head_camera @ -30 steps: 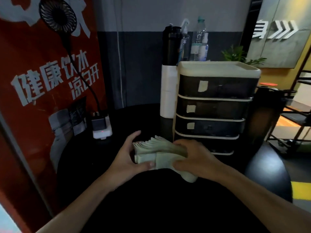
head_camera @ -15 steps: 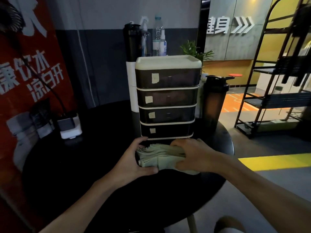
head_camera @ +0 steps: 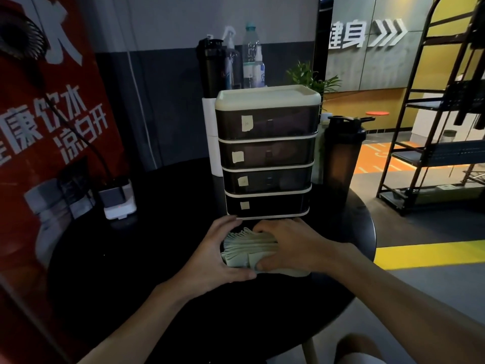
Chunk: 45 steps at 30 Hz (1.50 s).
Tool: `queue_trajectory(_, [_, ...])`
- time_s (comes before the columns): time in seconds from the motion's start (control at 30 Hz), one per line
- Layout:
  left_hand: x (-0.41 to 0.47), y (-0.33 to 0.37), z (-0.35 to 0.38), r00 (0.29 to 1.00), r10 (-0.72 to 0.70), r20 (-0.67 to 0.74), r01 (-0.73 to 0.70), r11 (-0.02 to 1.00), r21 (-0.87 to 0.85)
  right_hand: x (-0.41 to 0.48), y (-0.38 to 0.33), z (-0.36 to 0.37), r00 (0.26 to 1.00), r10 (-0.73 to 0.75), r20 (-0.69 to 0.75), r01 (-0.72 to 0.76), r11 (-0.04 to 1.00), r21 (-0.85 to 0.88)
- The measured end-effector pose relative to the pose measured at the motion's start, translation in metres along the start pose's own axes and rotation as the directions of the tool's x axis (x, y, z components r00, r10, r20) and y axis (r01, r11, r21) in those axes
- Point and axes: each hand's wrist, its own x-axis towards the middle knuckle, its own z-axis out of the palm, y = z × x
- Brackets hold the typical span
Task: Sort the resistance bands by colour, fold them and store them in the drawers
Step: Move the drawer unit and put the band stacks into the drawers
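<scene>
One folded stack of pale green resistance bands (head_camera: 246, 249) on the round black surface (head_camera: 157, 258), just in front of the drawer unit (head_camera: 267, 153). Held from both sides by two hands: left hand (head_camera: 217, 256) with its grip curled round the left end, right hand (head_camera: 291, 245) with its grip closed over the top and right part. Four drawers, all closed, one small paper label on each, writing too faint to read. On the red banner (head_camera: 52, 127), white characters: 康饮水, 凉白开. On the far wall sign (head_camera: 367, 35): 健身 and three chevrons. Beside the unit, one dark shaker bottle (head_camera: 341, 158); behind it, at least three more bottles.
</scene>
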Motion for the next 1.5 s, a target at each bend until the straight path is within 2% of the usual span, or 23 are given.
queue_trajectory(0.13, [0.001, 0.0, 0.002, 1.0, 0.01, -0.025, -0.011, 1.0, -0.027, -0.002, 0.002, -0.004, 1.0, -0.027, -0.008, 0.027, 0.998, 0.064])
queue_trajectory(0.43, [0.002, 0.0, 0.004, 0.999, 0.037, -0.029, -0.038, 0.999, -0.028, -0.017, 0.015, -0.016, 0.996, 0.0, 0.085, -0.006, 0.998, 0.07])
queue_trajectory(0.5, [0.003, 0.001, 0.003, 0.999, 0.033, -0.033, -0.034, 0.998, -0.043, -0.026, 0.023, -0.019, 0.996, 0.028, 0.087, -0.041, 0.989, 0.143])
queue_trajectory(0.63, [0.002, 0.0, 0.003, 0.998, 0.055, -0.039, -0.055, 0.998, -0.003, -0.044, 0.039, -0.011, 0.993, 0.104, 0.064, -0.12, 0.912, 0.393])
queue_trajectory(0.87, [0.001, -0.001, 0.004, 0.999, 0.019, -0.044, -0.018, 1.0, 0.014, -0.048, 0.045, 0.015, 0.979, 0.185, -0.085, -0.104, 0.813, 0.573])
queue_trajectory(1.07, [0.0, -0.001, 0.003, 1.0, -0.021, -0.016, 0.022, 1.0, 0.013, -0.042, 0.039, 0.023, 0.97, 0.207, -0.131, -0.083, 0.781, 0.619])
queue_trajectory(1.27, [0.001, -0.002, 0.003, 0.998, 0.029, -0.047, -0.025, 0.997, 0.078, -0.041, 0.039, 0.024, 0.971, 0.198, -0.137, -0.074, 0.786, 0.614])
queue_trajectory(1.4, [0.0, 0.001, 0.002, 0.997, -0.051, -0.064, 0.051, 0.999, 0.0, -0.042, 0.04, 0.024, 0.972, 0.19, -0.138, -0.065, 0.781, 0.621])
queue_trajectory(1.5, [-0.001, 0.001, 0.002, 0.992, -0.091, -0.085, 0.092, 0.996, 0.004, -0.045, 0.038, 0.023, 0.973, 0.184, -0.137, -0.053, 0.763, 0.645])
